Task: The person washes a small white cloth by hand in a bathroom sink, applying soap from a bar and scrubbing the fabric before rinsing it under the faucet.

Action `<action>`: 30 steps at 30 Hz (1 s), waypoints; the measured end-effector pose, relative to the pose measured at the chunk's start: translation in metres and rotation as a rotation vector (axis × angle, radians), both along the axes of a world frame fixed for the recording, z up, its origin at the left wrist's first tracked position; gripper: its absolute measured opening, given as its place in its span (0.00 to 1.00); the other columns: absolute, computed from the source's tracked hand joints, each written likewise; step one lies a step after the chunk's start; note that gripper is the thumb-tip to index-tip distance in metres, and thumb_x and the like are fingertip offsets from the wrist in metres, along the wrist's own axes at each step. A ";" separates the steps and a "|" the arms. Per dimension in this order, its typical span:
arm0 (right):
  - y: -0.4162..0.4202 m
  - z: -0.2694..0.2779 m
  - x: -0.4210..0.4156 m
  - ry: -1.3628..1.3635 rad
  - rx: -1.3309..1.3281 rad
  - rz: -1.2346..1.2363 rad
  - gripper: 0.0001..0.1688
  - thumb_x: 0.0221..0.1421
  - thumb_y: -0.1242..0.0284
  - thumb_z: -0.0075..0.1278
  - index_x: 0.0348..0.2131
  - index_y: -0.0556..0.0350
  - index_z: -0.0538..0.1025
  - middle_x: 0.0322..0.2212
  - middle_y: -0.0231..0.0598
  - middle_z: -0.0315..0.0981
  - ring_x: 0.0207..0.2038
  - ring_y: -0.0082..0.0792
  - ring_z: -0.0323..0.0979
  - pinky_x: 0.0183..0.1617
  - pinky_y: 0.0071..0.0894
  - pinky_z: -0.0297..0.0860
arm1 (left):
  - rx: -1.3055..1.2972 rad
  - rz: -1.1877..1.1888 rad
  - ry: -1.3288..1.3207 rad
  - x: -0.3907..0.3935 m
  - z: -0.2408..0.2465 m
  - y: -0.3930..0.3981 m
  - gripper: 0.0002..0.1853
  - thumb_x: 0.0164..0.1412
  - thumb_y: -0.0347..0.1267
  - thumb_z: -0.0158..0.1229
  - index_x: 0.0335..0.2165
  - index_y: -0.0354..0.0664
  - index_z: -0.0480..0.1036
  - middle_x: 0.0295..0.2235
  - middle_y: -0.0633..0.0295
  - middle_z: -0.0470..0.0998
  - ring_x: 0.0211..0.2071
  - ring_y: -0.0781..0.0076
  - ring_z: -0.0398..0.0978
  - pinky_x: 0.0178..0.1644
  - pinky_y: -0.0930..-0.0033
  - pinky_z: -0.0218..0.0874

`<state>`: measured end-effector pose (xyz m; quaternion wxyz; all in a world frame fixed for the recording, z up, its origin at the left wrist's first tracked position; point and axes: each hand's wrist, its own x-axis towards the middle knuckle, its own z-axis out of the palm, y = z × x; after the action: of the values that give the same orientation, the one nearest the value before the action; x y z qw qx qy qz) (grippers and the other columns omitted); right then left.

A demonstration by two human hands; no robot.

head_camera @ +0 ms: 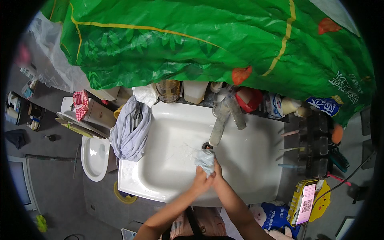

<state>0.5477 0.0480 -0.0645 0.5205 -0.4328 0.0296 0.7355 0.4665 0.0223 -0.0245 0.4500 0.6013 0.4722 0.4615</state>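
A wet, pale blue-white cloth (205, 160) is bunched between my two hands over the basin of the white washbasin (174, 132). My left hand (202, 180) grips it from the left, and my right hand (218, 171) presses against it from the right; the two hands touch below the cloth. Just above the cloth are the dark drain (207, 146) and the spout of the metal faucet (219, 129). Water glistens on the basin floor left of the cloth. Part of my fingers is hidden by the cloth.
Lavender-grey fabric (127, 132) drapes over the basin's left rim. Bottles and a red container (249, 99) line the back ledge beneath a green plastic sheet (180, 45). A toilet (96, 159) stands left. Toothbrush holders (313, 147) and a phone (306, 204) in a yellow basket are right.
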 end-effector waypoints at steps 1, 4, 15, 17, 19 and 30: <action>0.000 -0.002 0.002 -0.009 -0.018 0.048 0.22 0.53 0.57 0.37 0.41 0.50 0.67 0.34 0.30 0.67 0.35 0.26 0.66 0.38 0.22 0.64 | 0.065 0.003 0.058 0.006 0.006 -0.005 0.19 0.49 0.29 0.47 0.42 0.34 0.63 0.49 0.44 0.54 0.50 0.44 0.50 0.55 0.54 0.38; 0.001 0.008 -0.002 -0.072 -0.078 0.135 0.21 0.54 0.59 0.37 0.42 0.51 0.65 0.35 0.30 0.66 0.37 0.26 0.65 0.40 0.22 0.62 | 0.023 0.068 0.183 0.004 -0.010 0.001 0.17 0.55 0.33 0.41 0.40 0.32 0.64 0.44 0.42 0.60 0.48 0.47 0.55 0.52 0.58 0.43; -0.003 0.025 -0.011 -0.206 0.107 0.119 0.27 0.56 0.59 0.35 0.51 0.53 0.56 0.46 0.36 0.58 0.45 0.32 0.61 0.50 0.29 0.57 | -0.444 0.142 -0.157 -0.004 -0.018 0.010 0.19 0.59 0.35 0.35 0.39 0.29 0.64 0.33 0.49 0.71 0.36 0.62 0.68 0.41 0.67 0.57; 0.009 0.033 -0.008 -0.111 -0.022 0.032 0.25 0.56 0.59 0.35 0.50 0.51 0.58 0.39 0.33 0.65 0.41 0.30 0.64 0.46 0.30 0.61 | -0.134 0.205 -0.054 0.005 -0.023 0.001 0.20 0.58 0.35 0.36 0.41 0.29 0.63 0.41 0.44 0.66 0.45 0.52 0.61 0.48 0.63 0.50; 0.004 0.020 -0.001 -0.029 -0.029 0.106 0.23 0.55 0.60 0.35 0.48 0.52 0.60 0.39 0.32 0.64 0.41 0.29 0.64 0.46 0.29 0.61 | 0.006 0.118 0.072 0.005 -0.016 0.000 0.20 0.57 0.35 0.37 0.41 0.29 0.63 0.43 0.42 0.64 0.47 0.46 0.57 0.51 0.61 0.46; -0.012 0.030 0.015 0.165 -0.029 0.020 0.19 0.50 0.68 0.44 0.41 0.59 0.64 0.37 0.38 0.66 0.40 0.33 0.65 0.45 0.35 0.62 | -0.612 0.138 -0.447 -0.048 -0.054 0.038 0.14 0.59 0.32 0.40 0.36 0.32 0.66 0.32 0.62 0.71 0.33 0.78 0.66 0.38 0.76 0.58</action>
<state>0.5625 0.0362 -0.0343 0.5025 -0.3784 0.0786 0.7734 0.4187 0.0599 -0.0785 0.6684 0.2903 0.5178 0.4481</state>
